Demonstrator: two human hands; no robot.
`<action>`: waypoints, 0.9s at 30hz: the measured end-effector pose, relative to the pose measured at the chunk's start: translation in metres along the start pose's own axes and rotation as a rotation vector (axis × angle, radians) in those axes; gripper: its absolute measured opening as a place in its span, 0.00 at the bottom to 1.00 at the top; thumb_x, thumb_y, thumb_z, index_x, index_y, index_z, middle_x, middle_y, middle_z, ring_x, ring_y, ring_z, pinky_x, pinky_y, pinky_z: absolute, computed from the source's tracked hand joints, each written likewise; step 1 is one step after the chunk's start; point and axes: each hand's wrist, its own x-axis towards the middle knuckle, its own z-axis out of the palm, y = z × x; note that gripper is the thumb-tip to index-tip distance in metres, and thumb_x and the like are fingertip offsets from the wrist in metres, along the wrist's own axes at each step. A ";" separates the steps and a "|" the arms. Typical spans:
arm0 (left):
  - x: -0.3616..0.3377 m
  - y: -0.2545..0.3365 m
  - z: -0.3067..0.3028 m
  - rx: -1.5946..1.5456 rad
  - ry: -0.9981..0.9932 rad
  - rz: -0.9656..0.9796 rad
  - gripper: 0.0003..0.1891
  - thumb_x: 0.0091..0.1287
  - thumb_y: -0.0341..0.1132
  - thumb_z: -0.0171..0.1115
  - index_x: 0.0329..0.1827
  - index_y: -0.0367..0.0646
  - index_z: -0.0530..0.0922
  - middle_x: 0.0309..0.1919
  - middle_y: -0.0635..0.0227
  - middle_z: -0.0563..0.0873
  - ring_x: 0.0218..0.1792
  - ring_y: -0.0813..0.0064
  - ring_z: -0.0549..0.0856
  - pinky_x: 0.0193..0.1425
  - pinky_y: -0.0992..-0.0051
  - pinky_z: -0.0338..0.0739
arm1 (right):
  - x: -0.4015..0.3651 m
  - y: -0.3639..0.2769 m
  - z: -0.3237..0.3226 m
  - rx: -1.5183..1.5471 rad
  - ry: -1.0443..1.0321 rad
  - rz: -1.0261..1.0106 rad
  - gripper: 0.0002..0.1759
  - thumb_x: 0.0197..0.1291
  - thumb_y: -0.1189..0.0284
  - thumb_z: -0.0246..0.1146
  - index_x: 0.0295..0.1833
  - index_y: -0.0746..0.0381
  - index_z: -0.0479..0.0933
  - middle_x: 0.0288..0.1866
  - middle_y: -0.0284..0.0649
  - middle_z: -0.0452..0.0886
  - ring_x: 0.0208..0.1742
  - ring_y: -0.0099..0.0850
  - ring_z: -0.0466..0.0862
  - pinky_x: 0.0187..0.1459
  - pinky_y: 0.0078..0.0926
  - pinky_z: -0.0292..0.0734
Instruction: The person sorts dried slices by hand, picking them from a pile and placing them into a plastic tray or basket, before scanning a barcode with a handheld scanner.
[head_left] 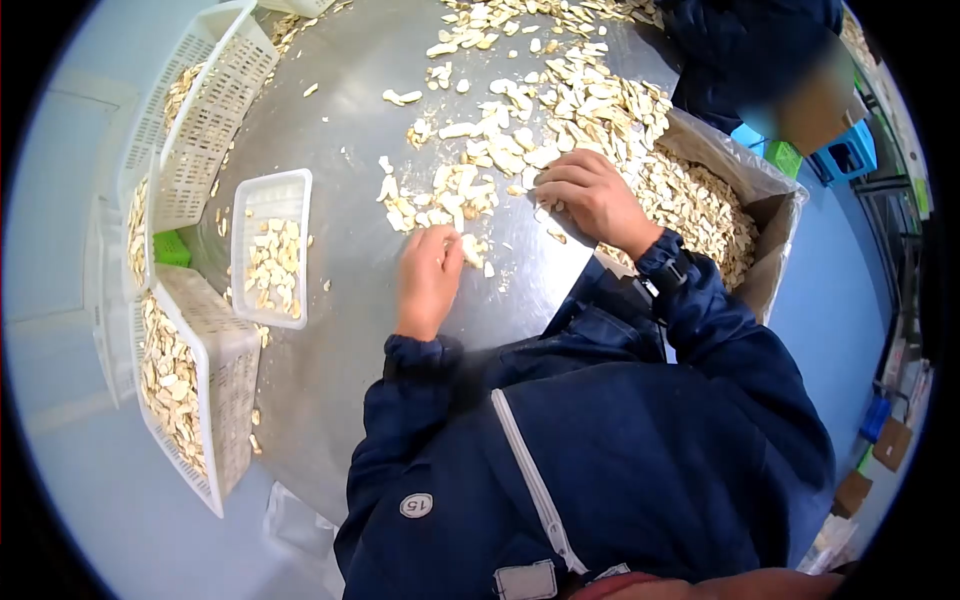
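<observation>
Frame: clock positions are read from the middle of the view, 12 being away from the wearer.
Slices (466, 187): pale, thin, irregular pieces strewn over the metal counter (350, 270), thickest toward 1 o'clock, with a smaller cluster near 12.
Handling: each piece is probably very light, dry and fairly stiff, apt to snap or shed crumbs if squeezed; being flat, it may slide on the smooth metal.
Hold: best pinched lightly by opposite edges between thumb and fingertip, or gathered loosely by the handful.
Left hand (430, 280): just left of centre, toward 10 o'clock, fingers curled down beside the cluster; whether a piece is pinched cannot be told.
Right hand (583, 193): between 1 and 2 o'clock, fingers bent over the heap's near edge; its palm is hidden, so a grasp cannot be confirmed.
Tray (272, 194): shallow, white, between 9 and 10 o'clock; slices lie in its middle and near end, the far end showing bare floor.
Near basket (228, 385): white, perforated, between 8 and 9 o'clock, well filled with slices.
Far basket (205, 140): similar, at 10 o'clock; slices show inside, their depth partly hidden by the wall.
Box (777, 228): plastic-lined, at 2 o'clock, holding a broad mass of slices below its rim.
</observation>
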 end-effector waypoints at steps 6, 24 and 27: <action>0.011 0.004 -0.002 0.052 0.087 -0.101 0.13 0.74 0.35 0.66 0.59 0.45 0.83 0.49 0.58 0.88 0.48 0.51 0.87 0.52 0.57 0.82 | 0.010 0.013 -0.008 -0.126 0.170 0.185 0.15 0.62 0.77 0.67 0.53 0.54 0.88 0.53 0.38 0.89 0.60 0.41 0.83 0.61 0.39 0.78; 0.013 -0.018 -0.010 -0.047 0.205 -0.167 0.09 0.76 0.36 0.64 0.50 0.40 0.82 0.37 0.59 0.88 0.36 0.59 0.86 0.44 0.62 0.80 | 0.013 -0.013 -0.002 0.031 0.065 0.288 0.09 0.70 0.69 0.68 0.51 0.58 0.86 0.40 0.43 0.89 0.41 0.45 0.88 0.45 0.40 0.83; 0.010 -0.011 -0.015 -0.235 0.197 -0.279 0.08 0.78 0.37 0.63 0.49 0.41 0.83 0.31 0.68 0.85 0.31 0.70 0.83 0.39 0.68 0.78 | 0.020 -0.030 0.004 0.048 0.093 0.192 0.12 0.68 0.70 0.69 0.55 0.57 0.85 0.48 0.44 0.89 0.49 0.45 0.87 0.51 0.41 0.83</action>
